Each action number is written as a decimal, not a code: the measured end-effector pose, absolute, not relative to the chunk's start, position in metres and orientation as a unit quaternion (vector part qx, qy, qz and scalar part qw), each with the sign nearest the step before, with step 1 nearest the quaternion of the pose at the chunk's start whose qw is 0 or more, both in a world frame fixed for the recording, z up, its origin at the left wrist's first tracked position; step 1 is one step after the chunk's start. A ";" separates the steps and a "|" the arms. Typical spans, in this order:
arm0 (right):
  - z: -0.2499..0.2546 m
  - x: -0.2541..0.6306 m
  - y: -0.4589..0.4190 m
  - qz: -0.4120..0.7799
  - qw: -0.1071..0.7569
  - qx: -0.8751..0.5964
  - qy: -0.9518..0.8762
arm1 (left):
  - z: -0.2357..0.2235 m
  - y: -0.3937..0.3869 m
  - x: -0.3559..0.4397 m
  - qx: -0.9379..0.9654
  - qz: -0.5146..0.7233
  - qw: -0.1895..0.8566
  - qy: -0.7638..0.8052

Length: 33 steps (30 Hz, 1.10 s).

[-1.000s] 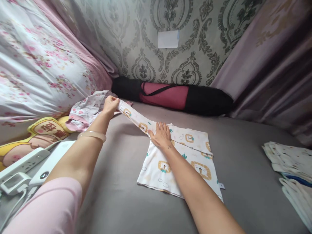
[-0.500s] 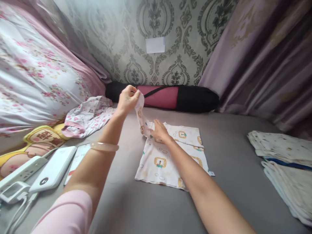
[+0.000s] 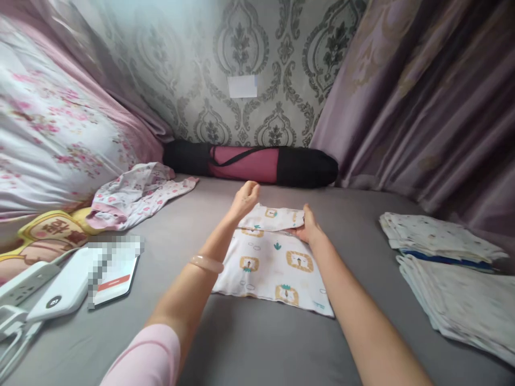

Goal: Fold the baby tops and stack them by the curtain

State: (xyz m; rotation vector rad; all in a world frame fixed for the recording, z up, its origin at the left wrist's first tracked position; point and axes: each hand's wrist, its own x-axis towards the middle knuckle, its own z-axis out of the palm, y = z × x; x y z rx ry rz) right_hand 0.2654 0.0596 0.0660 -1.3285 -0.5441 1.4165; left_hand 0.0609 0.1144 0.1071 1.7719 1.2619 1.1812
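A white cotton garment (image 3: pixel 261 273) printed with yellow lions and small green leaves lies on the grey sheet in front of me. Its upper part (image 3: pixel 281 217) is a folded band across the top, its lower edge a little raised. My left hand (image 3: pixel 246 199) is closed at the band's upper left corner; the fingertips are partly turned away, and the cloth runs in under them. On the right end of the band, my right hand (image 3: pixel 309 226) grips the cloth with the thumb upward and fingers beneath. A pale bangle (image 3: pixel 206 263) circles my left forearm.
Folded clothes (image 3: pixel 446 284) are stacked at the right. To the left lie a phone (image 3: pixel 116 279), a white power bank (image 3: pixel 60 289), a power strip (image 3: pixel 28 284), a yellow cushion (image 3: pixel 48 236) and a crumpled pink-print garment (image 3: pixel 137 193). A black-and-pink long bag (image 3: pixel 245 163) rests along the wall.
My left hand has come down and right from holding a strip of the cloth up. My right hand has moved from pressing the cloth's middle to its right edge. The top is now a neat band.
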 end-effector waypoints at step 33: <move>0.059 0.261 0.041 0.015 0.098 -0.829 -0.550 | 0.020 0.139 0.029 0.714 0.185 0.065 0.673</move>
